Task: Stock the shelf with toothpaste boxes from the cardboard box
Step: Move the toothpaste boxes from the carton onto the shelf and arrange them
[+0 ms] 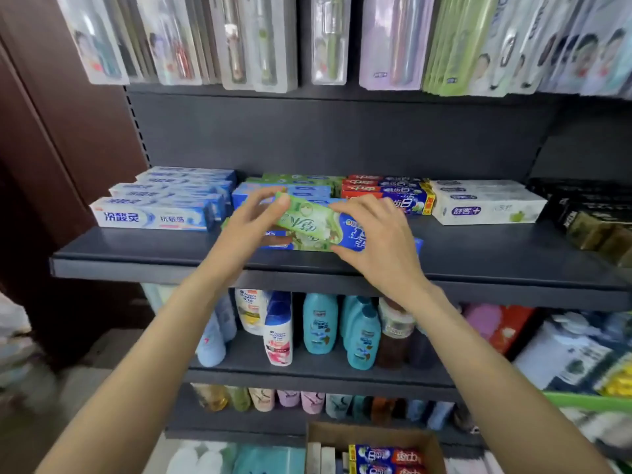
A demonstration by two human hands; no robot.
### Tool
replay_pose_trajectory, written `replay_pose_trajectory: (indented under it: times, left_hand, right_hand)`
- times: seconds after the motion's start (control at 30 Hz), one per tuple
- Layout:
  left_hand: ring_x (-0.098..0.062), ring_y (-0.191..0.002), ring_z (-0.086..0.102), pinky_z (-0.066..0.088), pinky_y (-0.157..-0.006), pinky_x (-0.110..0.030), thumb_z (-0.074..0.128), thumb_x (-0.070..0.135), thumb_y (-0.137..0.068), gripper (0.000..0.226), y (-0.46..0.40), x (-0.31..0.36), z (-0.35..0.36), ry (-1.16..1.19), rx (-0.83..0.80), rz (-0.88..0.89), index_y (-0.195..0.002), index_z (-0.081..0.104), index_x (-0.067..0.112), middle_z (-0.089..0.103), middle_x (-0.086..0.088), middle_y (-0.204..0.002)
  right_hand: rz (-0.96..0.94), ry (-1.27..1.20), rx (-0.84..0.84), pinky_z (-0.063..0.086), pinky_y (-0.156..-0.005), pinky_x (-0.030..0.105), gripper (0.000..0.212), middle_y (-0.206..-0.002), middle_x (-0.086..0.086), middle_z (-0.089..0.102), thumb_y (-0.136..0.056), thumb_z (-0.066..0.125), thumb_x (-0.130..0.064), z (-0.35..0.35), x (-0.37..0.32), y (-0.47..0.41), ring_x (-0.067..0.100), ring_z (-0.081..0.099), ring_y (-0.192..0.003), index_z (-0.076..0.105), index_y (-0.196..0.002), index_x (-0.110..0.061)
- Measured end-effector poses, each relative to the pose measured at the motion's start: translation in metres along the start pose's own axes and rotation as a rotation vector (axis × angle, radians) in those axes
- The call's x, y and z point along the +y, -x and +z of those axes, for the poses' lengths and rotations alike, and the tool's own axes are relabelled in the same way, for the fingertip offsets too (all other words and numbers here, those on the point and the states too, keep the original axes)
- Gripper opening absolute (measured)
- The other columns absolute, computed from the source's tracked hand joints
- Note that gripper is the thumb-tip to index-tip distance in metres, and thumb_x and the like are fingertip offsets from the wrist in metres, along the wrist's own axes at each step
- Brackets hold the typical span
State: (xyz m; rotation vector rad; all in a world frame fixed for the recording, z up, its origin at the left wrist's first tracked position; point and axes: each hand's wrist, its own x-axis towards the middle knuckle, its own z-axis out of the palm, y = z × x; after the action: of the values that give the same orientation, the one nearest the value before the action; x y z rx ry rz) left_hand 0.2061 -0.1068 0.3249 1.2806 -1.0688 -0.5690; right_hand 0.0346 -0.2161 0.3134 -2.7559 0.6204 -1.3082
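Note:
A green and blue toothpaste box [316, 222] is held tilted above the dark shelf [154, 254], over a like box [284, 242] lying flat at the shelf's front. My left hand [254, 220] grips its left end with the thumb on top. My right hand [379, 237] holds its right end, fingers curled round it. Behind it lie rows of toothpaste boxes: white and blue [154, 215] on the left, red and blue [386, 191] in the middle, white [485, 206] on the right. The cardboard box [369, 436] sits at the bottom with red and blue toothpaste boxes [386, 456] inside.
Toothbrush packs [239, 39] hang above the shelf. Dark boxes [588, 220] lie at the shelf's right end. Shampoo bottles [321, 323] stand on the shelf below, and smaller bottles [290, 398] lower still. A brown wall panel [51, 131] borders the left.

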Motion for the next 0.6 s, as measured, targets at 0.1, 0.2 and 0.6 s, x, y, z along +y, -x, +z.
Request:
replay_pose_trajectory:
  times: [0.1,0.2,0.6]
  left_hand:
    - [-0.004,-0.079,0.065,0.054,-0.068,-0.018,0.061,0.018,-0.089,0.029,0.006,0.000,0.002,0.014,0.075,-0.013,-0.116,0.055,0.010,0.065,0.004,-0.091]
    - [-0.005,-0.079,0.067,0.054,-0.070,-0.018,0.065,0.016,-0.086,0.036,0.011,0.007,-0.002,0.051,0.120,0.004,-0.119,0.054,0.007,0.069,0.005,-0.089]
    - [-0.004,-0.104,0.060,0.051,-0.089,-0.029,0.073,0.059,-0.061,0.080,0.026,0.010,0.005,-0.343,-0.048,-0.003,-0.128,0.037,0.039,0.061,0.008,-0.115]
  right_hand:
    - [-0.076,0.049,0.023,0.042,-0.082,0.039,0.053,-0.107,0.002,0.060,-0.067,0.081,-0.026,0.009,-0.006,0.001,0.027,0.053,-0.096,0.061,-0.115,-0.018]
    - [-0.035,0.011,-0.100,0.037,-0.084,0.032,0.058,-0.113,-0.002,0.058,-0.070,0.079,-0.034,0.006,-0.019,0.000,0.023,0.051,-0.101,0.053,-0.120,-0.022]
    - [0.674,-1.509,-0.088,0.055,-0.069,0.036,0.031,-0.103,0.001,0.064,-0.086,0.062,-0.006,0.001,-0.036,-0.025,0.017,0.067,-0.090,0.049,-0.110,-0.020]
